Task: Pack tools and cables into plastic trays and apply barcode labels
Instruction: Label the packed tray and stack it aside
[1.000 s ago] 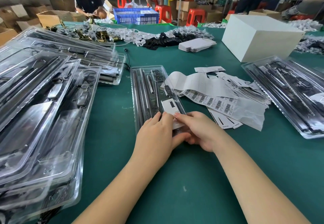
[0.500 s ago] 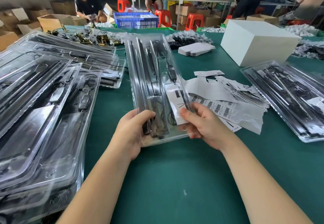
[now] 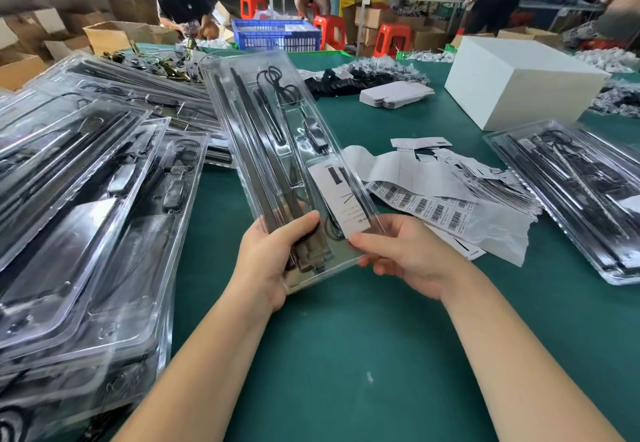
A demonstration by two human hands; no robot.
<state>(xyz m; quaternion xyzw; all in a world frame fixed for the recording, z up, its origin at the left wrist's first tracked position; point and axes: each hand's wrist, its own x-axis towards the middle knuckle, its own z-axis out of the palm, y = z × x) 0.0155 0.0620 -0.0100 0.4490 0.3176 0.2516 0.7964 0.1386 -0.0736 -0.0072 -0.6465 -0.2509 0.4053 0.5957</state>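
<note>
both hands, left hand (image 3: 268, 261) and right hand (image 3: 408, 254), gripping near end of clear tray (image 3: 277, 151), lifted off table (image 3: 346, 355). looks light, thin, flexy, slick; best held by rims, two-handed.

Bare green worktop (image 3: 346, 355) lies open below and between the two forearms, down to the near edge. On the left, a stack of clear trays (image 3: 86, 234) blocks that whole side. To the right, a litter of barcode labels (image 3: 446, 206) covers the surface, with another filled tray (image 3: 575, 196) just beyond it. Farther back, a white box (image 3: 519, 85) and a pile of flat cartons (image 3: 394, 93) stand in the way, with a strip of bare green between them.
</note>
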